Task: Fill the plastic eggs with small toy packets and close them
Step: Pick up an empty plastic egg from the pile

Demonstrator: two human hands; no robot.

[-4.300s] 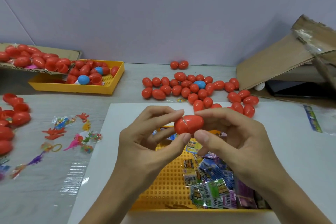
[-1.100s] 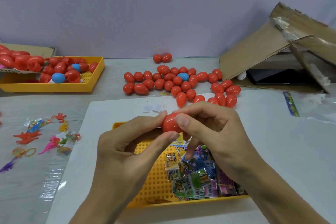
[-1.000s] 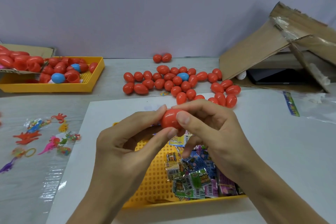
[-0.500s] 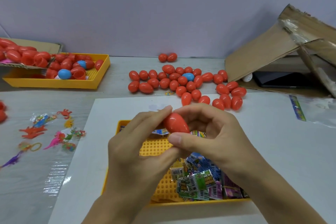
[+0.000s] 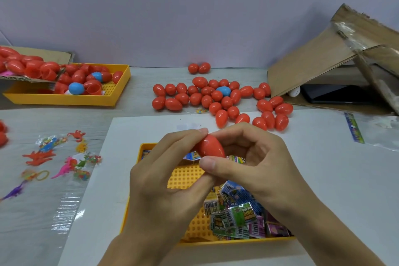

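A: In the head view, where is the egg, and how is it held?

B: The red egg [image 5: 209, 147] is in the middle of the frame, above the yellow tray [image 5: 216, 243]; the left hand [image 5: 170, 181] pinches its upper end with the fingertips, and the right hand [image 5: 257, 164] curls around its lower part, the thumb lying under it; both grips are clamped on the egg. No seam gap is visible, so I judge the halves are pressed together, or almost.

A: Why is it held over the tray?

B: Probably because the toy packets [image 5: 235, 216] lie there, in the lower right part of the tray, just under the hands; a packet that drops falls back among the others.

A: And the other eggs?

B: A cluster of closed eggs [image 5: 216, 99] lies above the centre, on the table beyond the white sheet [image 5: 323, 179]; I think this is the finished pile, near enough for one reach. In the upper left a second yellow tray [image 5: 64, 99] holds eggs and open halves, likely the supply; at the left edge loose small toys [image 5: 62, 157] lie on clear film. A cardboard box [image 5: 323, 65] stands in the upper right.
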